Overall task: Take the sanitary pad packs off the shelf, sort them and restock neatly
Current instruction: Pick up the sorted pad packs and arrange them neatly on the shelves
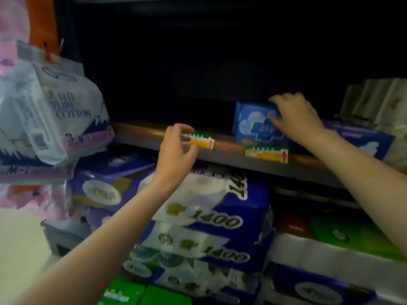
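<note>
1. A blue pad pack stands upright on the shelf, right of the middle and close to the front edge.
2. The right hand grasps the pack's top right corner, fingers curled over it.
3. The left hand hovers in front of the shelf edge, fingers loosely spread and holding nothing, just beside a price tag.
4. A second tag sits below the pack.
5. White cotton packs hang at the left.
6. Tissue-roll bundles fill the space below.
</note>
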Demonstrator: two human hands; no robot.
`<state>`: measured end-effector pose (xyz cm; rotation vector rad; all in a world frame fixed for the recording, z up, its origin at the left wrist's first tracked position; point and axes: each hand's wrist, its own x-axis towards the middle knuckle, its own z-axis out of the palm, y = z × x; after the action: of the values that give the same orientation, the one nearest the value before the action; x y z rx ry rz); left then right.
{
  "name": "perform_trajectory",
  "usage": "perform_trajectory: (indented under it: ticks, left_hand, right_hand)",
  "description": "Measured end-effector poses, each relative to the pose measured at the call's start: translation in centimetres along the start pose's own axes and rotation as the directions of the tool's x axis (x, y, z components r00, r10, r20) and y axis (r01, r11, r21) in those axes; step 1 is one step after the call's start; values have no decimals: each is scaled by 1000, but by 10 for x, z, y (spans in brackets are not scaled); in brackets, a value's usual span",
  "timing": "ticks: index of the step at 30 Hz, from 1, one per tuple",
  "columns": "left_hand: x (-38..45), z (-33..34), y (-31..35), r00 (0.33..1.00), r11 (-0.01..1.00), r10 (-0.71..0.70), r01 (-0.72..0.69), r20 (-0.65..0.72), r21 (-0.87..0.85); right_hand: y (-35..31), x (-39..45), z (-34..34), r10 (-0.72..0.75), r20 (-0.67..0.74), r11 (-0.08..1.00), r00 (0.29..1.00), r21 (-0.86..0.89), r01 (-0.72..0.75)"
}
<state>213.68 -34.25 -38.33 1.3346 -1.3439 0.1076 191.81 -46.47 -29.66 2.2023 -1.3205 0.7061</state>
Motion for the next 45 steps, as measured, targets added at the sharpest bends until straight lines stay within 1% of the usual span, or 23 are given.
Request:
perform_trajectory:
  ticks: [3,5,8,11,13,14,16,17,19,22,25,26,28,30,31,32,33,34,35,36,39,42,45]
  left_hand:
    - [-55,-20,-7,971,971,234,-236,49,34]
    - [-103,-36,-25,947,952,280,-295,158,81]
    - [-173,-56,-65,937,960,199,-245,287,133]
    - [-230,-63,-107,902,980,-28,-61,430,191]
    - [-254,-61,-131,813,954,-213,53,542,295]
    - [-262,-60,-142,760,935,-275,70,589,347]
    - [-272,-57,-157,671,892,-377,77,638,445]
    - [-274,-57,-162,631,866,-429,84,646,493]
    - [-278,-58,-173,539,817,-505,48,674,574]
    - [-285,-57,-186,358,781,-559,-75,748,620]
    - [-298,-52,-203,128,779,-581,-201,804,594]
    - [-301,-48,-208,76,780,-583,-225,809,584]
    - [-300,-44,-212,35,786,-581,-235,813,571]
    - [-285,-41,-205,26,801,-578,-172,816,573]
    - [-272,-43,-199,13,819,-571,-64,821,570]
    - [-257,-47,-189,-12,823,-556,128,831,553]
    - [-240,-53,-177,-51,783,-520,370,853,500]
    - [-224,-60,-163,-76,702,-453,583,888,409]
    - [-208,-67,-150,-65,629,-371,716,926,303]
    - [-191,-73,-138,-8,608,-302,769,953,199]
    - [-138,-89,-101,297,636,-129,757,946,-150]
    - [-83,-104,-54,559,704,-12,593,829,-390]
    - [-35,-113,-7,770,815,111,292,629,-501]
  right_hand:
    - [-32,-66,0,-174,-240,944,955,237,231]
    - [-49,-123,9,-224,-291,901,930,302,312]
    - [-70,-203,38,-283,-248,834,927,414,365]
    - [-112,-276,82,-377,-32,758,926,563,328]
    - [-149,-319,111,-473,232,742,850,625,243]
    - [-168,-339,125,-518,372,747,770,635,196]
    - [-203,-373,145,-566,621,775,542,626,90]
    - [-218,-385,151,-581,684,781,442,621,65]
    - [-242,-400,157,-597,726,786,341,615,66]
    - [-265,-413,158,-559,780,820,282,570,51]
    - [-279,-420,154,-504,815,856,285,515,40]
    - [-281,-420,153,-491,820,863,295,503,37]
    - [-279,-414,149,-482,819,866,310,499,27]
    - [-266,-393,138,-508,810,850,293,527,19]
    - [-255,-377,129,-524,804,837,282,547,-6]
    - [-243,-357,120,-538,798,821,272,570,-47]
    - [-229,-334,108,-548,792,804,270,587,-90]
    - [-213,-309,97,-555,783,790,280,601,-116]
    - [-197,-283,84,-557,769,778,313,615,-127]
    - [-181,-258,70,-551,748,766,370,629,-130]
    - [-137,-189,22,-503,622,730,600,677,-90]
    - [-105,-139,-33,-443,400,678,802,735,8]
    - [-90,-97,-80,-374,141,604,916,787,125]
